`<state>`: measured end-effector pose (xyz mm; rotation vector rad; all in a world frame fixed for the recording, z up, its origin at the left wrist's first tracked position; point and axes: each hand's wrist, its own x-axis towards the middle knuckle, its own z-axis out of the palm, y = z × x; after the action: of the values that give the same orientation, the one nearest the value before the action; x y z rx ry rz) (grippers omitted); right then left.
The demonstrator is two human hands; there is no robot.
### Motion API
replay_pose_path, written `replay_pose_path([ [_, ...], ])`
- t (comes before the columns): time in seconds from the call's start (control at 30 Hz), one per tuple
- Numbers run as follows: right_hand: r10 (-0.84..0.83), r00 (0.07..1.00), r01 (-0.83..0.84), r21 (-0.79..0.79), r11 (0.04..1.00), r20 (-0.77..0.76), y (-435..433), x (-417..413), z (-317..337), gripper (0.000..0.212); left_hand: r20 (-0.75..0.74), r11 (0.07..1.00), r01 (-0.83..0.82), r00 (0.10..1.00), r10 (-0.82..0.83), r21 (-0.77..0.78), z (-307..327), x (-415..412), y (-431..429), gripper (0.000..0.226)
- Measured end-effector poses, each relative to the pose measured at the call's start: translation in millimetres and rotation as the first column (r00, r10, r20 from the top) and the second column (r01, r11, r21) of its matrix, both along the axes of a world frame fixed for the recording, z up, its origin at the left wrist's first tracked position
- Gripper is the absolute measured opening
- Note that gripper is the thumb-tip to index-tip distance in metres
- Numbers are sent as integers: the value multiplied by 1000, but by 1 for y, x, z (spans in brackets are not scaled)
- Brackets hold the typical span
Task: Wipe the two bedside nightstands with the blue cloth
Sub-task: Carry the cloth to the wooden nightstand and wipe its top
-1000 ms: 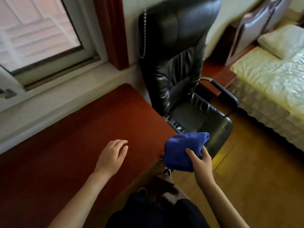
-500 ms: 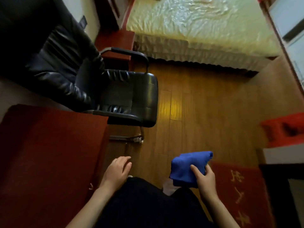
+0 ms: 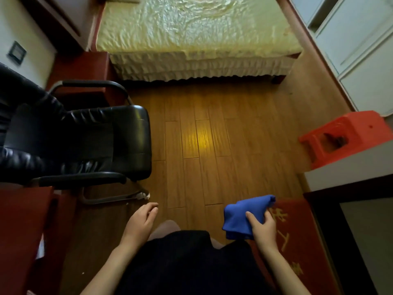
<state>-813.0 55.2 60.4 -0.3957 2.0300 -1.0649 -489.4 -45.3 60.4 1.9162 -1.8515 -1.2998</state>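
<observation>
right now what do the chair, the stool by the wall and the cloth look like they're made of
Office chair: black leather or faux leather, glossy, with creases and highlights; the armrest frame looks like metal tubing.
Stool: red moulded plastic, smooth with a slight sheen.
Blue cloth: soft matte fabric, possibly microfibre, bunched in the right hand.

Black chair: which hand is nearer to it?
Left. The left hand hangs empty just below the black chair's base; the right hand, holding the blue cloth, is farther right.

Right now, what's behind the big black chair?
Behind the black chair stands a red-brown nightstand beside the bed. The chair's armrest covers its front, so drawers cannot be seen.
</observation>
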Motion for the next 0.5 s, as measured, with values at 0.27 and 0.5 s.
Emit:
replay_pose_path([
  [0.27, 196, 975, -179, -147, 973, 108, -149, -22, 18, 26, 30, 983, -177, 984, 178, -38, -4, -19, -70, 29],
  [0.5, 282, 954, -261, -181, 948, 99, -308, -44, 16, 34, 16, 973, -230, 973, 230, -2, -29, -40, -196, 29],
])
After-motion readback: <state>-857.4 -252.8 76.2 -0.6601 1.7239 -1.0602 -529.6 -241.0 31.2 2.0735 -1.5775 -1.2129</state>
